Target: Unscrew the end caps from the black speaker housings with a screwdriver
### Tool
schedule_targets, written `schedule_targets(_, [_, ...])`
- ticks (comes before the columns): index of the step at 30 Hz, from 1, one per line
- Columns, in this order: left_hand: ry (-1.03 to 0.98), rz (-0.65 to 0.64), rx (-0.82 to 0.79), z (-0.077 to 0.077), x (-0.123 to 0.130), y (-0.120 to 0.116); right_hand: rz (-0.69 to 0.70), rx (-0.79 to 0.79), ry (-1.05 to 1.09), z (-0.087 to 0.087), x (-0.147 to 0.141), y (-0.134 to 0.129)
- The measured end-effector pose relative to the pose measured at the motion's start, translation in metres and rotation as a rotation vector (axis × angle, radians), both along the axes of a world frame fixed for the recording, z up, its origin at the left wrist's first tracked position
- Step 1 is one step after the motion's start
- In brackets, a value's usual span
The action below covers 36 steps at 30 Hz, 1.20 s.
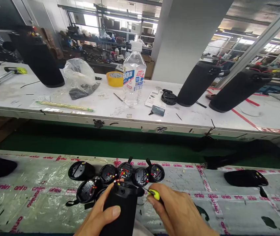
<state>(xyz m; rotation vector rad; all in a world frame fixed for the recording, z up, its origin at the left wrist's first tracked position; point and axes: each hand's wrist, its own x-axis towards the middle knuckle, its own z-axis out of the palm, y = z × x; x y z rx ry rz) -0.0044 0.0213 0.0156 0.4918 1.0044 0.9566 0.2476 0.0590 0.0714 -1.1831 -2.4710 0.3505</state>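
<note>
My left hand [99, 214] is wrapped round a black fabric-covered cylinder [122, 214], which looks like a speaker body. It stands nearly upright, and red wires show at its top rim. My right hand [180, 209] grips a screwdriver with a yellow-green and black handle [154, 194]. Its thin shaft points left at the dark tab on the cylinder's upper right side; I cannot tell whether the tip touches. Just beyond the held cylinder stand several similar black cylinders [87, 191], open ends up, with red and yellow wire connectors inside.
A lower surface [179, 216] is covered with clear film and pink-lettered tape. On the white bench [105, 108] behind stand a water bottle [133, 77], a yellow tape roll [114, 79], a plastic bag [79, 77] and tall black cylinders [199, 83]. Another black cylinder [245, 178] lies at right.
</note>
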Motion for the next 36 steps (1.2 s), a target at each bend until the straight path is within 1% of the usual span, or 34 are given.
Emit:
schedule_targets(3, [0.039,-0.002,-0.049,-0.002,-0.002,0.001,0.031,-0.022,-0.099,-0.010,0.003,-0.001])
schedule_targets(5, [0.082,-0.035,-0.034,0.004,-0.001,0.004,0.046,-0.015,-0.180,-0.017,0.001,-0.002])
schedule_targets(7, [0.111,-0.084,0.033,0.015,0.002,0.007,0.055,0.012,-0.243,-0.021,-0.003,-0.004])
schedule_targets(10, [0.183,-0.114,0.107,0.030,0.008,0.013,0.093,0.072,-0.271,-0.017,-0.009,-0.003])
schedule_targets(13, [0.279,-0.124,0.143,0.036,0.011,0.016,0.112,0.163,-0.299,-0.010,-0.015,-0.001])
schedule_targets(16, [0.372,-0.150,0.190,0.034,0.011,0.017,0.115,0.222,-0.340,-0.009,-0.018,0.001])
schedule_targets(19, [0.418,-0.163,0.226,0.031,0.011,0.016,0.120,0.200,-0.331,-0.016,-0.017,0.000])
schedule_targets(22, [0.481,-0.155,0.216,0.032,0.013,0.013,0.098,0.201,-0.371,-0.022,-0.016,-0.005])
schedule_targets(25, [0.590,-0.131,0.183,0.037,0.017,0.010,0.060,0.249,-0.484,-0.019,-0.019,-0.010])
schedule_targets(27, [0.668,-0.125,0.158,0.040,0.022,0.008,0.058,0.271,-0.548,-0.015,-0.022,-0.012])
schedule_targets(30, [0.750,-0.109,0.138,0.041,0.028,0.007,0.091,0.293,-0.584,-0.012,-0.027,-0.010])
schedule_targets(32, [0.792,-0.095,0.140,0.039,0.030,0.007,0.128,0.274,-0.585,-0.013,-0.029,-0.007])
schedule_targets(34, [0.760,-0.081,0.166,0.036,0.027,0.008,0.139,0.230,-0.527,-0.015,-0.029,-0.006])
schedule_targets(36, [0.590,-0.070,0.172,0.033,0.021,0.010,0.135,0.156,-0.325,-0.016,-0.025,-0.005])
